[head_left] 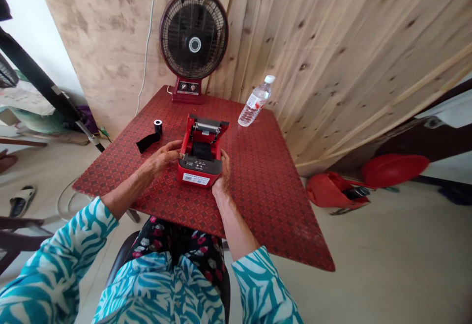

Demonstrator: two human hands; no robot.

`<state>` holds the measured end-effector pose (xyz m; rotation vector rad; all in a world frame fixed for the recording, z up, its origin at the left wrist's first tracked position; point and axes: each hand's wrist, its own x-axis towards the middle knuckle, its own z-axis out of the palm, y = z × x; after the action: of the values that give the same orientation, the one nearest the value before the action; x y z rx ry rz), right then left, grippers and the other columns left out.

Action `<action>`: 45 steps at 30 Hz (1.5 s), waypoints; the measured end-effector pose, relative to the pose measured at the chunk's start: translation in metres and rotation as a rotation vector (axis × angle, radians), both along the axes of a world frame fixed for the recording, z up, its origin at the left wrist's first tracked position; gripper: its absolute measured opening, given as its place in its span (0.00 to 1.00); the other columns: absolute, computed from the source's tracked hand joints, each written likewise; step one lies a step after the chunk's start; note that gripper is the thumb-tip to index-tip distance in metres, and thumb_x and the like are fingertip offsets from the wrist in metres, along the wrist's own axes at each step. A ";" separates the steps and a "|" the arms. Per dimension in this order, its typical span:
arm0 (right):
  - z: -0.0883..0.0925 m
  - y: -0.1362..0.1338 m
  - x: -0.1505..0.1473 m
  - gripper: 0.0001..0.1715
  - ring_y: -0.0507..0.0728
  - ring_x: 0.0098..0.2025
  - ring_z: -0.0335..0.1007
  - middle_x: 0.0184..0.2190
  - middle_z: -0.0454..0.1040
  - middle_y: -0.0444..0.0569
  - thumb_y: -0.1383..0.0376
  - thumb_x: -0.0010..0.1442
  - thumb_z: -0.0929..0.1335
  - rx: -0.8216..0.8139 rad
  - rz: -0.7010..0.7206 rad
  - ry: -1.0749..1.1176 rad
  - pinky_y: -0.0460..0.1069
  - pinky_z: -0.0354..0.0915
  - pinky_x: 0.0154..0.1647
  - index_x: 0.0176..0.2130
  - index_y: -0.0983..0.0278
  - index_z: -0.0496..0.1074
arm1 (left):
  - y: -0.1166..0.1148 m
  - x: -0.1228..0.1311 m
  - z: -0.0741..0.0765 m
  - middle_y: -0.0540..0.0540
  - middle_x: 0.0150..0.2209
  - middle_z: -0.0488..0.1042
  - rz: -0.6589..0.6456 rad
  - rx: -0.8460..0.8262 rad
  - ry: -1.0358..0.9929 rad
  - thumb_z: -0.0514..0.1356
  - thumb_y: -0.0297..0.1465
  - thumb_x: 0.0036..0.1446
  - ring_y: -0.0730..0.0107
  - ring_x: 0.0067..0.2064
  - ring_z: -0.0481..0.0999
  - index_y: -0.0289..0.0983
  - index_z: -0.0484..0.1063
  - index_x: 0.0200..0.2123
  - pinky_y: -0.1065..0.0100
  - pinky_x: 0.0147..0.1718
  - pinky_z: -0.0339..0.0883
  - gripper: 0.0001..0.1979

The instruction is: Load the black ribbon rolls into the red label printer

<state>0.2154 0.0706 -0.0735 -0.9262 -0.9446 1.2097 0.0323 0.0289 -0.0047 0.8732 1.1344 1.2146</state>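
Note:
A small red and black label printer (199,178) rests on the table in front of me, its lid raised at the back. Black material lies inside its open bay. On its left side, my left hand (167,158) holds the casing with the fingers along the edge. My right hand (223,172) grips the opposite side, its fingers partly hidden by the printer. Left of the printer stands a small roll (158,126) with a white core, and a black strip (148,142) trails from it across the tabletop.
The table (258,186) has a red patterned cover. A dark red fan (194,44) stands at its back edge, against a wooden wall. A clear water bottle (255,102) is at the back right. A red bag (328,189) and a red basin (395,169) are right of the table.

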 end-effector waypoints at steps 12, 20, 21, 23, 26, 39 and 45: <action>0.004 0.000 -0.001 0.28 0.57 0.49 0.68 0.49 0.74 0.50 0.50 0.58 0.62 0.029 -0.021 -0.011 0.55 0.63 0.53 0.51 0.62 0.69 | -0.005 -0.004 0.021 0.38 0.53 0.74 0.077 0.288 0.532 0.63 0.33 0.45 0.52 0.56 0.71 0.36 0.72 0.50 0.55 0.51 0.67 0.25; 0.007 -0.002 -0.002 0.25 0.57 0.55 0.64 0.52 0.71 0.50 0.52 0.61 0.59 0.069 -0.030 -0.100 0.55 0.58 0.59 0.50 0.60 0.70 | 0.037 0.015 0.053 0.39 0.47 0.77 -0.227 0.612 1.432 0.49 0.29 0.62 0.57 0.50 0.75 0.37 0.73 0.50 0.53 0.52 0.66 0.17; 0.008 -0.003 -0.002 0.25 0.56 0.55 0.64 0.52 0.71 0.50 0.52 0.61 0.59 0.070 -0.032 -0.106 0.55 0.57 0.60 0.51 0.60 0.70 | 0.043 0.016 0.053 0.38 0.48 0.77 -0.245 0.588 1.506 0.49 0.29 0.62 0.56 0.51 0.75 0.36 0.73 0.51 0.53 0.52 0.66 0.18; 0.009 -0.004 -0.002 0.25 0.56 0.55 0.64 0.52 0.71 0.50 0.52 0.62 0.59 0.073 -0.033 -0.114 0.55 0.57 0.60 0.51 0.60 0.70 | 0.051 0.015 0.052 0.37 0.49 0.76 -0.281 0.563 1.599 0.48 0.30 0.63 0.55 0.51 0.74 0.35 0.72 0.52 0.53 0.52 0.66 0.19; 0.012 -0.006 -0.002 0.24 0.56 0.55 0.64 0.51 0.71 0.50 0.53 0.63 0.58 0.080 -0.040 -0.124 0.55 0.57 0.61 0.51 0.59 0.70 | 0.053 0.012 0.050 0.40 0.47 0.78 -0.351 0.576 1.665 0.46 0.33 0.64 0.55 0.51 0.75 0.38 0.73 0.51 0.54 0.51 0.66 0.20; 0.006 -0.009 -0.001 0.27 0.57 0.58 0.63 0.54 0.71 0.51 0.49 0.63 0.59 0.063 -0.002 -0.201 0.56 0.56 0.62 0.53 0.59 0.69 | 0.052 0.017 0.051 0.38 0.36 0.78 -0.432 0.609 1.622 0.53 0.35 0.60 0.52 0.42 0.75 0.38 0.79 0.33 0.53 0.45 0.66 0.15; 0.007 -0.010 0.003 0.30 0.58 0.56 0.67 0.54 0.72 0.51 0.45 0.60 0.61 0.039 -0.063 -0.234 0.56 0.59 0.59 0.52 0.61 0.69 | 0.056 0.017 0.047 0.38 0.38 0.79 -0.451 0.670 1.543 0.54 0.29 0.59 0.50 0.46 0.75 0.38 0.76 0.42 0.52 0.47 0.67 0.12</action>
<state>0.2187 0.0604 -0.0668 -1.0745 -1.1117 1.0419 0.0493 0.0853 0.0425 2.6474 1.4880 0.3314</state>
